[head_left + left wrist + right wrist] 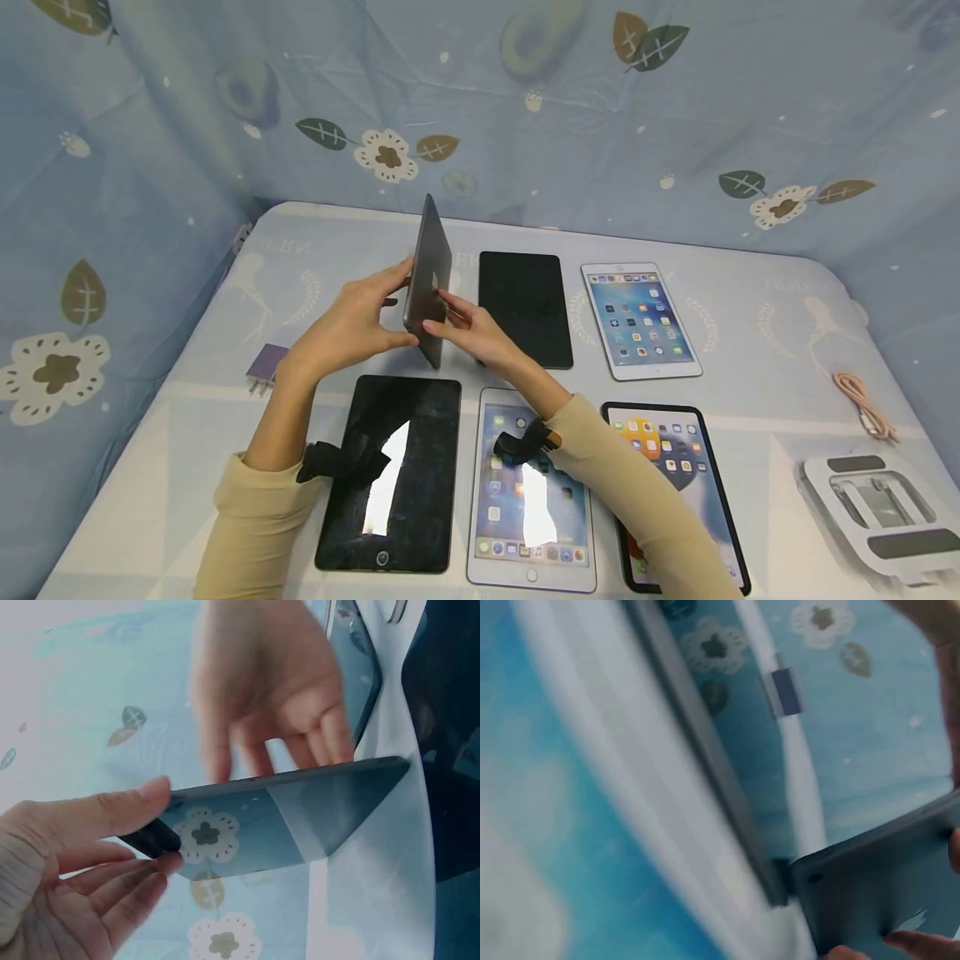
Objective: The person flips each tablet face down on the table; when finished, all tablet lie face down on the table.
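A dark grey tablet (431, 267) is held on edge above the far left part of the table, its back with a pale logo turned toward the right. My left hand (356, 312) pinches it by its left edge. In the left wrist view the left thumb (124, 810) lies on the edge, with the fingers at the glossy screen side (240, 840). My right hand (483, 333) touches the back, fingertips near the logo and thumb lower down. Seen from the right wrist, the fingertips (922, 943) rest on the grey back (855, 900).
Beside the held tablet lies a dark tablet (527, 308), then a white lit one (693, 369). Nearer are a black tablet (427, 500), a white one (483, 500) and a black-framed lit one (697, 492). A purple charger (267, 363), coiled cable (855, 392) and white stand (832, 492) sit at the sides.
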Demonstrator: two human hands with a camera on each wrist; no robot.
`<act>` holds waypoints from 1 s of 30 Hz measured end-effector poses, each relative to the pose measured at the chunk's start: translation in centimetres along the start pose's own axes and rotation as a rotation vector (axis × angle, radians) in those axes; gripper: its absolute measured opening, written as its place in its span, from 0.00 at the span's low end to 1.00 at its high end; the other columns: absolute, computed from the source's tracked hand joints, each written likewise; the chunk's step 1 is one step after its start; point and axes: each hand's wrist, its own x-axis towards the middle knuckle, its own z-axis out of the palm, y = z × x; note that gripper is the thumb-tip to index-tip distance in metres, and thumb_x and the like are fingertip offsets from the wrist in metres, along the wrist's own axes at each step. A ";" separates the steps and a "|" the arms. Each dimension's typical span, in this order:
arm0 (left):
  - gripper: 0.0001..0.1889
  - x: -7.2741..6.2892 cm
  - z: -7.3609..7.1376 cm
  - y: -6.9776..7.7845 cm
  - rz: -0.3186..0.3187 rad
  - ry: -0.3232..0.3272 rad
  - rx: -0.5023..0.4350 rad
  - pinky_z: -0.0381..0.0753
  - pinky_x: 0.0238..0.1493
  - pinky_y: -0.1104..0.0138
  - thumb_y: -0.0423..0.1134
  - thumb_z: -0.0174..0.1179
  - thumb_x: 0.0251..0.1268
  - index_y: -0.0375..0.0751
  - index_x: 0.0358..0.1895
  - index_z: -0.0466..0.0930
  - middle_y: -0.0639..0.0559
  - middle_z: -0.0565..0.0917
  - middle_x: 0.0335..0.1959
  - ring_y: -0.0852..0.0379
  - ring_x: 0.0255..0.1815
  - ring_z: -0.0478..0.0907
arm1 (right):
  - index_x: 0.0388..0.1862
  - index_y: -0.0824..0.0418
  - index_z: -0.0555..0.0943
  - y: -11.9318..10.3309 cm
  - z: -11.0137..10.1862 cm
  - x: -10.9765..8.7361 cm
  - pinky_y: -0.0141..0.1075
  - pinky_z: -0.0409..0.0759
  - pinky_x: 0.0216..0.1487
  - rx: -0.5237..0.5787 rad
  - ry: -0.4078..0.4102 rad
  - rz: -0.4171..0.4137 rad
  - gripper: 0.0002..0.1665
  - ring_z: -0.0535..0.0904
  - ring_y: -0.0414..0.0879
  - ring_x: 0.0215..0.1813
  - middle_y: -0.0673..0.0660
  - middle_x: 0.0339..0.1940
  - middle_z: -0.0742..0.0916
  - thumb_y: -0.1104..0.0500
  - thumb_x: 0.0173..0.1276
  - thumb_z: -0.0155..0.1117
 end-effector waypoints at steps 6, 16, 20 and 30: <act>0.49 -0.6 -1.0 -0.2 -0.082 -0.034 0.108 0.74 0.60 0.47 0.30 0.72 0.49 0.27 0.73 0.52 0.32 0.55 0.75 0.33 0.68 0.65 | 0.78 0.60 0.48 0.5 0.8 0.6 0.48 0.56 0.75 -0.186 -0.042 -0.052 0.48 0.48 0.51 0.80 0.58 0.80 0.51 0.55 0.68 0.62; 0.49 -0.3 -0.5 -1.0 -0.210 -0.087 0.219 0.63 0.68 0.43 0.31 0.72 0.49 0.18 0.70 0.51 0.24 0.55 0.72 0.28 0.71 0.55 | 0.77 0.62 0.52 0.5 1.6 0.2 0.53 0.60 0.73 -0.456 0.022 -0.043 0.49 0.47 0.62 0.78 0.68 0.79 0.47 0.50 0.64 0.66; 0.47 0.1 0.1 -1.7 -0.228 -0.097 0.223 0.65 0.67 0.43 0.32 0.73 0.48 0.17 0.69 0.53 0.24 0.59 0.70 0.27 0.69 0.58 | 0.76 0.62 0.53 0.5 1.1 0.0 0.54 0.57 0.74 -0.534 0.024 -0.014 0.50 0.47 0.64 0.78 0.68 0.79 0.47 0.48 0.63 0.66; 0.35 1.0 1.9 -4.1 -0.266 -0.097 0.215 0.75 0.54 0.46 0.33 0.74 0.44 0.20 0.56 0.69 0.27 0.77 0.53 0.32 0.53 0.75 | 0.73 0.68 0.61 0.6 0.2 -0.2 0.54 0.58 0.74 -0.607 0.018 -0.043 0.46 0.48 0.67 0.77 0.74 0.77 0.47 0.52 0.62 0.68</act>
